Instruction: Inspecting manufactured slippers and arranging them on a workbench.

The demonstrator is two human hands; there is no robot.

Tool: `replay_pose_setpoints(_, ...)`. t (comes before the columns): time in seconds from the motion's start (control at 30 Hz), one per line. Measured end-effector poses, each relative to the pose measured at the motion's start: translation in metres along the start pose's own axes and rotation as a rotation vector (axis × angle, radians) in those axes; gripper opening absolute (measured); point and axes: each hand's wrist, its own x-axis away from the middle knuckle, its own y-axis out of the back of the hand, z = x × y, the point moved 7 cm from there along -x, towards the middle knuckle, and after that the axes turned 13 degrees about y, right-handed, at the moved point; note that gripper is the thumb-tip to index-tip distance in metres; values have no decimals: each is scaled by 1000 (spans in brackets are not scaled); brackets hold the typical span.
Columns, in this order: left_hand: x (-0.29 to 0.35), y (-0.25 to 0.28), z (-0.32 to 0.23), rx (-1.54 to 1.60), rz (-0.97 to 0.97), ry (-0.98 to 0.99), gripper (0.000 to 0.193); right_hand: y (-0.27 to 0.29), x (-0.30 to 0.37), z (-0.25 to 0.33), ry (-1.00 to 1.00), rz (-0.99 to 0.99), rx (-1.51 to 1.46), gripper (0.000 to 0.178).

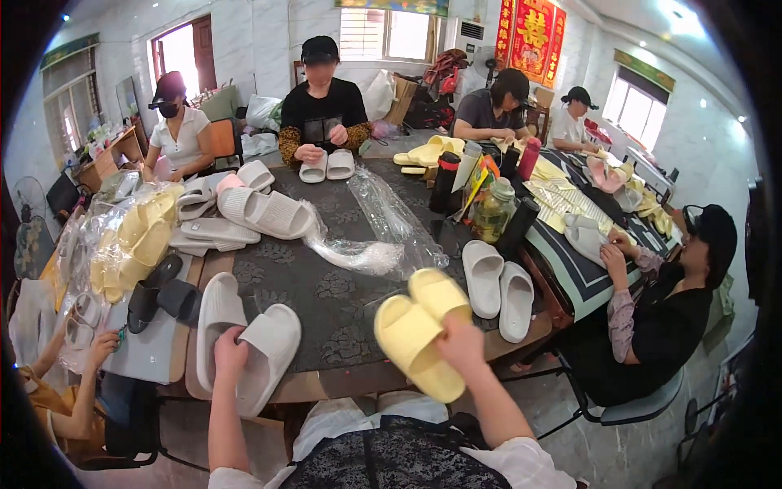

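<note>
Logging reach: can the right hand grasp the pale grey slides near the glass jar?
Probably not, while full: the pale grey slides lie uncovered nearby, but the right hand holds yellow slides.

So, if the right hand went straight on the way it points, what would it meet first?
Beyond the pale yellow, rounded slippers it holds, the right hand would probably meet crumpled clear plastic wrapping on the dark floral tablecloth, though depth is unclear.

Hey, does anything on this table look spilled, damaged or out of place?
Crumpled clear plastic lies loose across the middle of the dark tablecloth, so it looks untidy. I see no spill. The grey slippers in the left hand and the yellow slippers in the right hand show no obvious damage.
</note>
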Motion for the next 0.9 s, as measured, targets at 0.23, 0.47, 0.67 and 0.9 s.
replay_pose_setpoints(0.23, 45, -82, -57, 381, 486, 62, 39, 105, -30, -132, -241, -280, 304, 23)
replay_pose_setpoints(0.47, 97, -138, -99, 520, 606, 124, 92, 87, -49, -187, -322, -198, 18, 54)
replay_pose_setpoints(0.67, 100, -83, -132, 16, 533, 8, 100, 79, -12, -89, -142, -557, 350, 77)
replay_pose_setpoints(0.9, 23, -38, -111, -127, -72, -268, 71, -12, -24, 47, 376, 132, -447, 69)
